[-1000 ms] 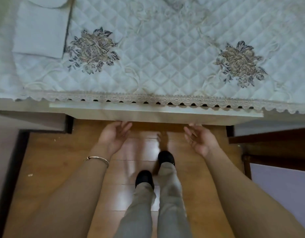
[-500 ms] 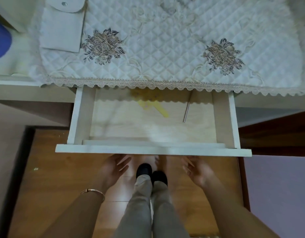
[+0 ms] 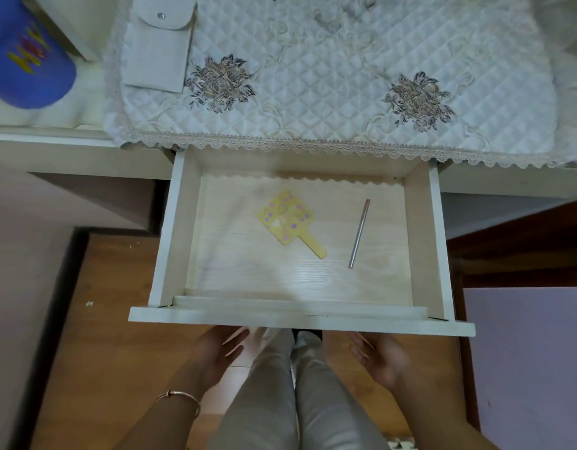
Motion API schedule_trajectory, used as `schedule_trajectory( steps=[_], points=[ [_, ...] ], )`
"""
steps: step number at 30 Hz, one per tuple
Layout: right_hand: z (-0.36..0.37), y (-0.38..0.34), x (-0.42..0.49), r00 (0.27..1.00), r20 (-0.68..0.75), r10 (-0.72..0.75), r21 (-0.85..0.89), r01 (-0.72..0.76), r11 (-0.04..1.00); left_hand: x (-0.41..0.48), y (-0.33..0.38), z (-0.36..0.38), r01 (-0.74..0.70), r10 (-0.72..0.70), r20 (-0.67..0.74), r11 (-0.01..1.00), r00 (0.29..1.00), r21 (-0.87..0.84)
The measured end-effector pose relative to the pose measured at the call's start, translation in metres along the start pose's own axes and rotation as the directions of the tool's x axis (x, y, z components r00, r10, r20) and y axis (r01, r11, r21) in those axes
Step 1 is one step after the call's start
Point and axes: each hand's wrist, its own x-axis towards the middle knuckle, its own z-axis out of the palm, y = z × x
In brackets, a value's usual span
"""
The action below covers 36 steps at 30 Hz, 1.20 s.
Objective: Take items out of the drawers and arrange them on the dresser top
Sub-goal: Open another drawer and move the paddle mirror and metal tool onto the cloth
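The left hand (image 3: 220,354) hangs just near of the open drawer (image 3: 300,318), fingers straight, slightly spread, holding nothing. It should reach over the front and pinch the yellow paddle (image 3: 285,219), which lies flat mid-drawer, by its handle. The thin metal stick (image 3: 359,233) lies right of it, apart. The right hand (image 3: 379,360), fingers loose and empty, could pinch that.

Soft even indoor light; pale glare on drawer (image 3: 300,280) floor; scalloped shadow at back; edges blurred, bowed.
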Motion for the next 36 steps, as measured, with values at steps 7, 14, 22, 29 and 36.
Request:
schedule_trajectory(
  steps=[7,14,22,29,36],
  points=[
    [0.011,-0.005,-0.056,0.966,0.015,-0.259,-0.755,0.181,0.630,-0.063,0.031,-0.013,-0.194,0.214,0.048,0.741,0.976,0.643],
    [0.031,-0.045,-0.103,0.869,0.294,-0.398,-0.855,0.425,0.297,-0.113,0.089,0.025,-0.405,0.238,0.327,0.510,0.914,0.759],
    [0.070,-0.102,-0.052,0.781,0.144,-0.608,-0.870,0.393,0.299,-0.055,0.100,0.137,-0.404,0.326,0.267,0.493,0.907,0.771],
    [0.087,-0.129,0.011,0.802,-0.013,-0.597,-0.913,0.234,0.334,0.006,0.084,0.207,-0.184,0.362,-0.004,0.484,0.932,0.856],
    [0.092,-0.144,0.034,0.806,-0.102,-0.583,-0.909,0.162,0.383,0.030,0.079,0.222,-0.091,0.407,-0.116,0.455,0.906,0.886]
  ],
)
